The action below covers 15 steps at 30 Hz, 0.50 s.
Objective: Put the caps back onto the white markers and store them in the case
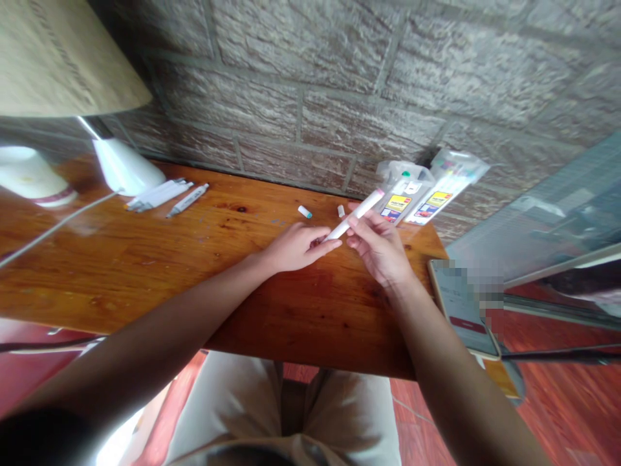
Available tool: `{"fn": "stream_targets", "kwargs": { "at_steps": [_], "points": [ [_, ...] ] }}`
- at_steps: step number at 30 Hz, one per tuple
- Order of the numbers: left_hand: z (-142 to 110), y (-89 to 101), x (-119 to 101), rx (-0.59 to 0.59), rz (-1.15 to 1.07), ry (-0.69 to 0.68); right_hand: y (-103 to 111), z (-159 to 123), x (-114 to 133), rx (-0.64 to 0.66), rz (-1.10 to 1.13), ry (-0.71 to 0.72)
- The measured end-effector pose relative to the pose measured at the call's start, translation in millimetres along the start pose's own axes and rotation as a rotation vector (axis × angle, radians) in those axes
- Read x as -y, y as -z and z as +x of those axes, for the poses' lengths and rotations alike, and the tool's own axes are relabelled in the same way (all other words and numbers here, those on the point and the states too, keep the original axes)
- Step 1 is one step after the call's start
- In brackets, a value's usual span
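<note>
A white marker (354,214) with a pink upper end is held slantwise above the wooden table. Its lower end is gripped by my left hand (301,246), thumb and fingers closed around it. Higher up the barrel, my right hand (378,244) pinches the same marker between thumb and fingers. Just behind the hands lie two small loose caps: a white one with a teal end (305,211) and a whitish one (341,211) beside the marker. My fingers partly hide the marker's lower end.
Several white markers (160,195) lie at the back left near a lamp (121,165) and a paper cup (36,176). Two clear marker cases (398,202) stand at the back right against the stone wall. A tablet (463,307) sits at the table's right edge.
</note>
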State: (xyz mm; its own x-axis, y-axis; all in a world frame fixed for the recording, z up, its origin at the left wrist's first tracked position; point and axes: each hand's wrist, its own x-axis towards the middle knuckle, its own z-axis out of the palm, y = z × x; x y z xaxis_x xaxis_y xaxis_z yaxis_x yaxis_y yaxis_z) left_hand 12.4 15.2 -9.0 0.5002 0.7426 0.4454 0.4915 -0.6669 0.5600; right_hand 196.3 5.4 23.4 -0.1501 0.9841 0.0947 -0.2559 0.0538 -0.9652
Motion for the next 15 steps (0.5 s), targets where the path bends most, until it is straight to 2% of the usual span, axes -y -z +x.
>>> {"fn": "stream_targets", "kwargs": {
  "at_steps": [8, 15],
  "points": [
    [-0.7, 1.8, -1.0, 0.008, -0.011, -0.015, -3.0, -0.8, 9.4, 0.045, -0.036, -0.058],
    [-0.5, 1.6, -1.3, 0.051, -0.006, -0.037, -2.1, 0.0, 6.5, 0.09, -0.038, -0.065]
  ]
}}
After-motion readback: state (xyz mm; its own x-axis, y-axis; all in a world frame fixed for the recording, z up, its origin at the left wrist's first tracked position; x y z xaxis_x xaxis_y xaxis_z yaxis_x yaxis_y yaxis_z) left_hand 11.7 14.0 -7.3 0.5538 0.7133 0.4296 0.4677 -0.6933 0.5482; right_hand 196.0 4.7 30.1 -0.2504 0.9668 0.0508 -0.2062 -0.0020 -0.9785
